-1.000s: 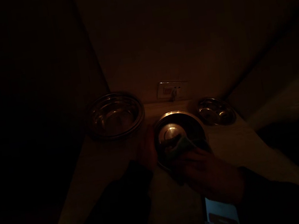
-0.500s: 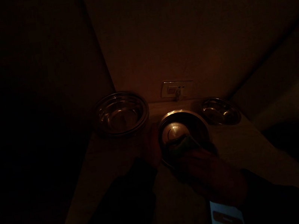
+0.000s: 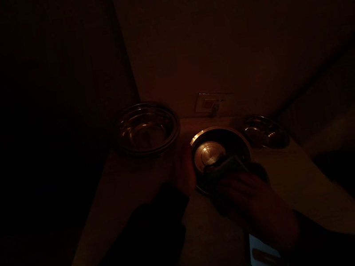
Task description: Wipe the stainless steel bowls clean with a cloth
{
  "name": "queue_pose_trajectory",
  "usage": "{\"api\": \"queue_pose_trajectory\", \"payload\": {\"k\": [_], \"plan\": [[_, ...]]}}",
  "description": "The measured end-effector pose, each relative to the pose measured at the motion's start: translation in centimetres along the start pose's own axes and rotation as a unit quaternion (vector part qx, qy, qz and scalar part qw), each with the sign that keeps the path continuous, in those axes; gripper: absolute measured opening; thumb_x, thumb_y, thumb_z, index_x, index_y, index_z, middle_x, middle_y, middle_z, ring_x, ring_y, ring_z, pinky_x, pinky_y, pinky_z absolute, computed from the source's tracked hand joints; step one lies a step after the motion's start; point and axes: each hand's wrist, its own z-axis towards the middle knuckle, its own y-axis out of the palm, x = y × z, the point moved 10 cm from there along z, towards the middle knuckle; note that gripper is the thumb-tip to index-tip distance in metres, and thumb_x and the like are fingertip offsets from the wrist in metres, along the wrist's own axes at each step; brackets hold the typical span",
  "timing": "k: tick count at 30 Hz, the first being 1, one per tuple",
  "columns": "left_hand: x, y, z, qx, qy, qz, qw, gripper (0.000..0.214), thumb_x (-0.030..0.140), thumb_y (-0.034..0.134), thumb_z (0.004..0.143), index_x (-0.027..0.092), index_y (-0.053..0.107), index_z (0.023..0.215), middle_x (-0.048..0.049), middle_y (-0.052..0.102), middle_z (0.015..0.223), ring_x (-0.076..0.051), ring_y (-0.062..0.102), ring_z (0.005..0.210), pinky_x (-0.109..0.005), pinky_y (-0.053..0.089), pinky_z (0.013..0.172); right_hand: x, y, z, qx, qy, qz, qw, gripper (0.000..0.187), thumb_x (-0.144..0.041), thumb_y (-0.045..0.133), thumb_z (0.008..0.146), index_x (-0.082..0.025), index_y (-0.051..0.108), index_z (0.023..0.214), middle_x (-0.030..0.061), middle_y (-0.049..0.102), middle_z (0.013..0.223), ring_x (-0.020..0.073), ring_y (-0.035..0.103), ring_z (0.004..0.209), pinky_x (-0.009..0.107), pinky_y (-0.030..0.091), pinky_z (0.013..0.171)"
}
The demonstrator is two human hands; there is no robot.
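Observation:
The scene is very dark. A round steel bowl (image 3: 208,153) stands on the table in front of me, its inside catching some light. My left hand (image 3: 184,170) is against the bowl's left side, closed on its rim as far as the gloom shows. Held in my right hand (image 3: 248,193) is a dark green cloth (image 3: 228,166), pressed into the near right part of the bowl. The fingers of that hand lie over the cloth and hide the bowl's near edge.
A larger steel bowl (image 3: 146,131) stands at the back left, and a steel dish (image 3: 266,132) at the back right. On the wall behind is a socket plate (image 3: 213,101) with a plug. A lit phone screen (image 3: 266,256) lies at the table's (image 3: 211,240) near side.
The right hand and cloth have shifted slightly right over the bowl. The left hand stays at the bowl's left side. The whole view has moved a little.

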Motion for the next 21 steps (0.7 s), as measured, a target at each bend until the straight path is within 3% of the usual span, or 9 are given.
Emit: {"api": "queue_pose_trajectory", "payload": {"k": [3,7,13,17,21], "plan": [[-0.3,0.1,-0.1,-0.005,-0.035,0.021,0.999,0.044,0.044,0.03,0.091,0.019,0.066,0.093,-0.0066,0.069,0.096,-0.023,0.062,0.098,-0.039,0.043,0.096,-0.7,1.1,1.5,-0.018,0.022,0.017,0.999,0.019,-0.016,0.057,0.083,-0.017,0.064,0.1,0.0062,0.068,0.099,0.0233,0.057,0.093,0.038,0.046,0.08],[-0.6,-0.9,-0.1,0.037,-0.058,0.05,0.996,0.04,0.041,0.034,0.09,0.018,0.066,0.093,-0.0074,0.069,0.094,-0.024,0.062,0.097,-0.041,0.043,0.096,-1.1,1.7,2.6,-0.04,0.047,0.009,0.998,0.01,-0.018,0.06,0.08,-0.016,0.063,0.089,0.0065,0.066,0.09,0.0219,0.057,0.085,0.035,0.046,0.073],[0.5,0.3,-0.1,-0.014,-0.023,0.004,1.0,0.042,0.041,0.03,0.091,0.019,0.066,0.085,-0.0063,0.07,0.088,-0.023,0.063,0.095,-0.037,0.044,0.093,-1.6,0.4,0.8,-0.006,-0.012,-0.061,0.998,0.01,-0.015,0.052,0.086,-0.018,0.062,0.087,0.007,0.067,0.087,0.0224,0.056,0.084,0.036,0.044,0.073],[0.4,-0.3,0.0,0.016,-0.044,0.023,0.999,0.037,0.038,0.034,0.09,0.019,0.065,0.087,-0.0075,0.069,0.095,-0.023,0.062,0.097,-0.037,0.043,0.094,-2.2,1.2,1.7,0.013,-0.01,-0.05,0.999,0.011,-0.012,0.052,0.086,-0.016,0.062,0.087,0.0088,0.067,0.088,0.0222,0.057,0.084,0.034,0.046,0.072],[0.1,-0.4,-0.1,0.016,-0.051,0.03,0.998,0.042,0.043,0.033,0.089,0.018,0.065,0.082,-0.0071,0.068,0.085,-0.024,0.063,0.088,-0.038,0.045,0.089,-1.9,1.1,2.0,0.014,0.01,-0.039,0.999,0.008,-0.015,0.055,0.084,-0.017,0.062,0.084,0.0073,0.067,0.085,0.0221,0.058,0.08,0.035,0.045,0.07]]}}
